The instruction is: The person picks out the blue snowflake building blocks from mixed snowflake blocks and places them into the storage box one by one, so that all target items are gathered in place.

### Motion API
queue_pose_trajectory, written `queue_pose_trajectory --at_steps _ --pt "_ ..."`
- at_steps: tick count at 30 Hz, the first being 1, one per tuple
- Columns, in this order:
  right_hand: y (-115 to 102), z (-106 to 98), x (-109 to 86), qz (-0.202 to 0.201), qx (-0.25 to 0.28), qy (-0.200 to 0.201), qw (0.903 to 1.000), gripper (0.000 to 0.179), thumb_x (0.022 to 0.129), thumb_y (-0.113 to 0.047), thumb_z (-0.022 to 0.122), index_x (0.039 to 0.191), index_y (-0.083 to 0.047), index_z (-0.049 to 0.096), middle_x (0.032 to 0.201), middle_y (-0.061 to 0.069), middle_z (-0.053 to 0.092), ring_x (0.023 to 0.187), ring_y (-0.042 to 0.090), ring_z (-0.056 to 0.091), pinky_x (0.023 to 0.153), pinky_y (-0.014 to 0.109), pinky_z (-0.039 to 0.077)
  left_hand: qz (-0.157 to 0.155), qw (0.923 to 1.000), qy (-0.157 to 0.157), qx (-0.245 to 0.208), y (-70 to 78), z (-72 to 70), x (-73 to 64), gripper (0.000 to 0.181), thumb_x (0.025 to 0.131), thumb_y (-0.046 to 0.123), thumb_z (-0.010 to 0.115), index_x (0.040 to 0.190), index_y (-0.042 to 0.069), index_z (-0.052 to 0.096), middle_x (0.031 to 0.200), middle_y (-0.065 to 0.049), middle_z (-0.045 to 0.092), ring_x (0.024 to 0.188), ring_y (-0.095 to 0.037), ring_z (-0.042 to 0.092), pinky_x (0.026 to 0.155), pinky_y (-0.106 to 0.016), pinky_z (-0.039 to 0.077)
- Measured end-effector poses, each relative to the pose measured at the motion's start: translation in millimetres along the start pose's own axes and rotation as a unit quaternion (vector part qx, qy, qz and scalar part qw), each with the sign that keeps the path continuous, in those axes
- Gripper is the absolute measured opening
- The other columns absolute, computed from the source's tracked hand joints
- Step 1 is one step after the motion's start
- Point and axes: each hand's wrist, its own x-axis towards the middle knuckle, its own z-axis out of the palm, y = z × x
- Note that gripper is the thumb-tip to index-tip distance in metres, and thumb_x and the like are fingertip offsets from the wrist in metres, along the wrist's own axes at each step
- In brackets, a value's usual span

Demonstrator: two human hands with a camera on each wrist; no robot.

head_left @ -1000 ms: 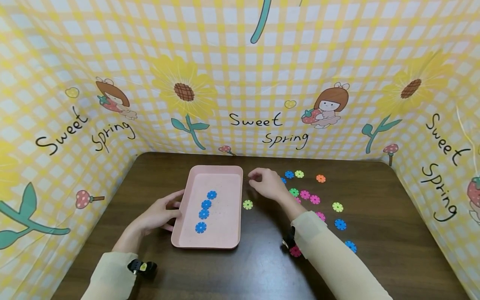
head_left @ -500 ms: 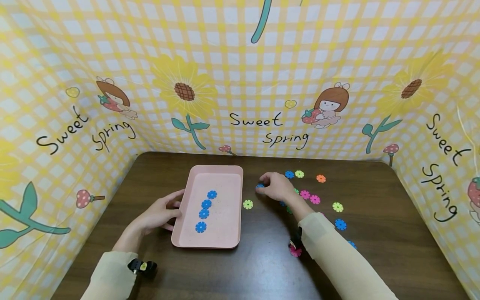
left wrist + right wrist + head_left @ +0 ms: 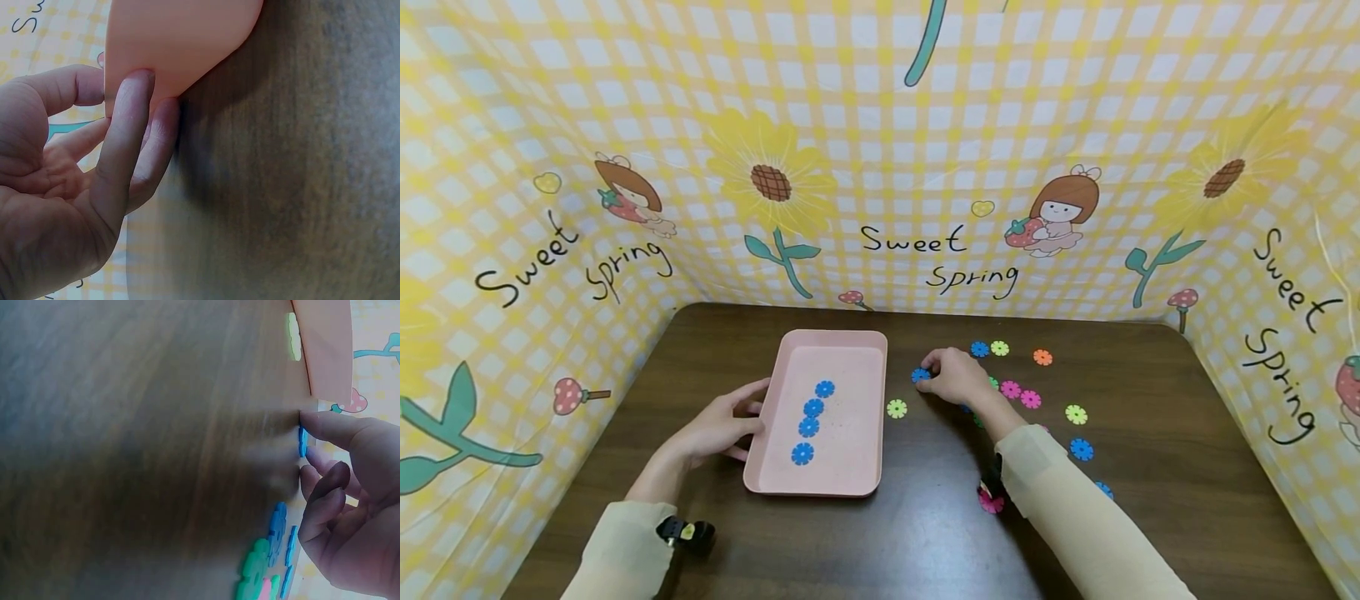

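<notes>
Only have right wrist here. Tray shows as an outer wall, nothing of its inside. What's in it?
Observer: Four blue flower-shaped discs lie in a slanting line inside the pink tray.
Operator: Left hand isn't in my frame. Where?
Observer: Per the head view, the left hand is at the tray's left side, fingers touching it.
Operator: Any orange disc around?
Observer: One orange disc, toward the back of the brown table, to the right of the right hand.
</notes>
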Motion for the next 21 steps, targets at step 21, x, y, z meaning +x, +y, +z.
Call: queue_pose_trajectory --at_steps 21 --pt "1.5 5.9 0.9 -0.035 0.014 0.015 0.9992 0.027 0.091 -0.025 0.081 0.116 -0.020 0.069 0.096 -0.002 0.071 0.088 0.019 0.066 0.079 0.043 0.055 0.003 1.0000 -0.001 0.005 -0.2 -0.4 -0.4 0.079 0.096 0.005 0.062 0.166 0.015 0.026 0.142 -0.028 0.049 0.099 -0.031 0.068 0.069 -0.049 0.062"
